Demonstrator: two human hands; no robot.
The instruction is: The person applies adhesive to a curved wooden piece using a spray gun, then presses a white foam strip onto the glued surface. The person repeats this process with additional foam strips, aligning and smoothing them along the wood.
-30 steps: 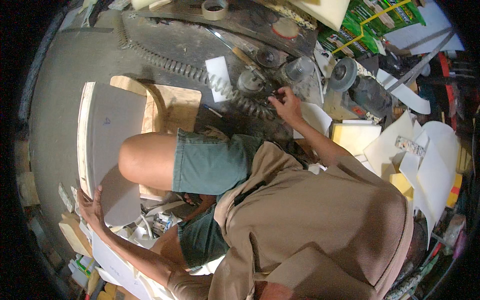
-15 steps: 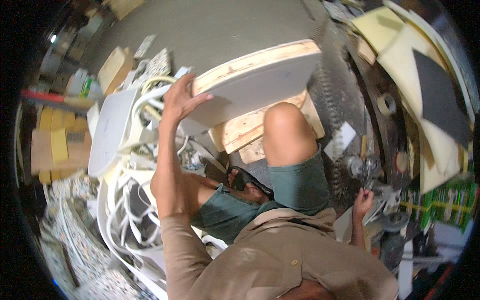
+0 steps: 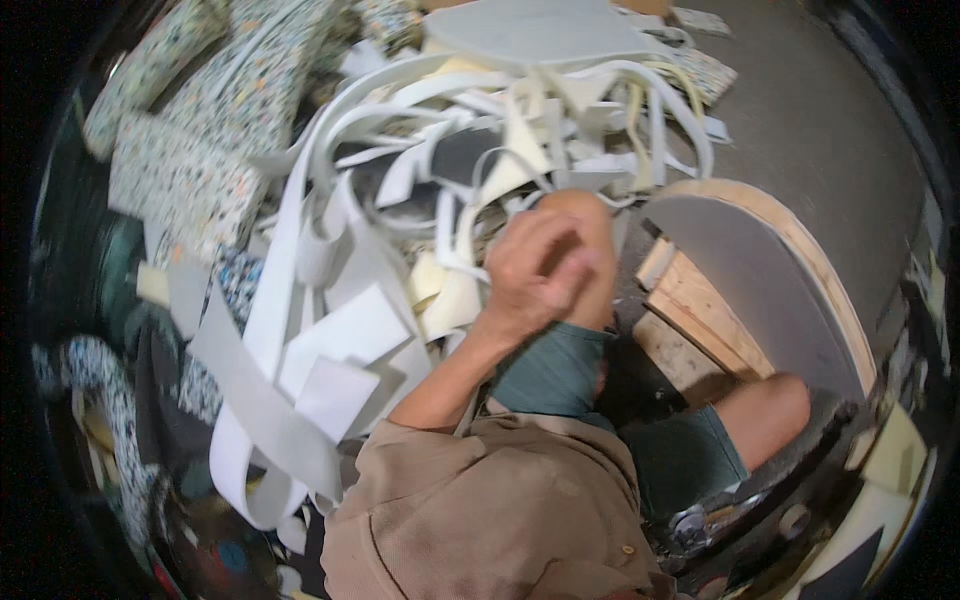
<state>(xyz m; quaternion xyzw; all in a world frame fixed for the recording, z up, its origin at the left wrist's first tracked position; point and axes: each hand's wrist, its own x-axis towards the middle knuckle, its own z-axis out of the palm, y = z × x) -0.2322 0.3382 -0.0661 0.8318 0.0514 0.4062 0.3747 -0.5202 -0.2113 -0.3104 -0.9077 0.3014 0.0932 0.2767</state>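
Note:
My left hand (image 3: 540,265) is over my left knee, slightly blurred. Its fingers are loosely bent with the thumb apart, and I see nothing held in it. To the right, a curved panel (image 3: 765,275) with a grey face and a bare wooden edge stands tilted, apart from the hand. Behind my knees, against that panel, lies a wooden block (image 3: 705,310). Just left of the hand spreads a heap of white foam strips (image 3: 330,240). My right hand is out of sight.
Speckled foam pieces (image 3: 185,180) pile up at the far left. A pale grey rounded sheet (image 3: 540,30) lies at the top of the heap. At the lower right are a roll of tape (image 3: 795,519) and yellowish foam sheets (image 3: 893,450). Grey floor (image 3: 790,120) extends behind the panel.
My left hand has let go of the panel's edge and come back over my knee. The view has swung left, showing more of the foam heap. My right hand has left the view.

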